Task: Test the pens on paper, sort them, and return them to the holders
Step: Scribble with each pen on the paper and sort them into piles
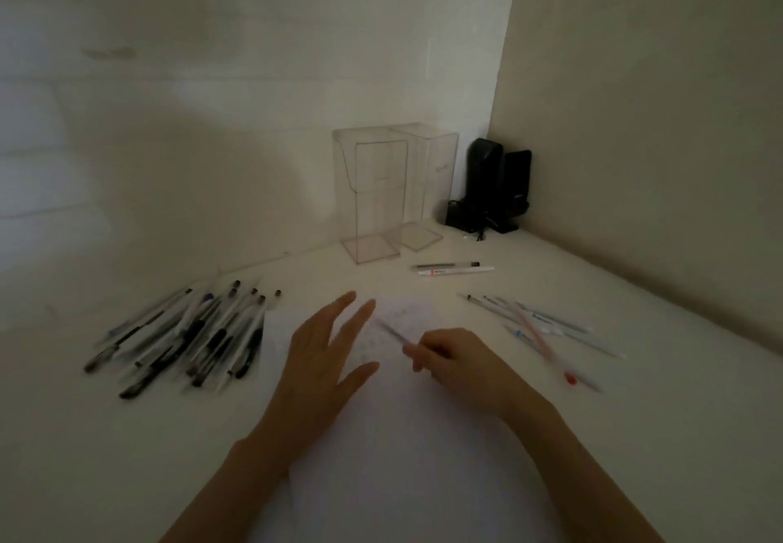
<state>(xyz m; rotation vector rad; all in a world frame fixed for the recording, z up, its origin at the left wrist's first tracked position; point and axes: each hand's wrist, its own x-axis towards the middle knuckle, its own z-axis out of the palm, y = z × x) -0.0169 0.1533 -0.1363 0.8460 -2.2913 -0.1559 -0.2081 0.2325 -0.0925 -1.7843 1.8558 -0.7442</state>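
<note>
1. Testing looks to be the step in hand: one pen (392,332) is over the paper (402,436), and both holders are empty, so I judge sorting part done and the return not yet begun.
2. At 9 o'clock from the paper lies a loose pile of pens (182,335), mostly dark-gripped and blurred, seemingly waiting to be tried.
3. The left hand (322,356) is open, fingers straight and spread, palm down at the paper's left edge. It seems to steady the sheet, though blur hides whether it presses or hovers.
4. At 12 o'clock two clear holders (373,195) stand side by side, touching or nearly so, against the wall.
5. The held pen slants toward 11 o'clock, its tip over faint scribbles. Whether it touches the sheet cannot be told.
6. The right hand (457,362) has its fingers curled round the pen's rear, pinching it as for writing.
7. At 1 o'clock a pair of pens (453,268) lies just beside the holders. At 2 o'clock a fanned group of light pens (542,330) lies well apart from the pile.
8. The next move calls for judging the mark, then laying this pen with the matching group and fetching another from the 9 o'clock pile.
</note>
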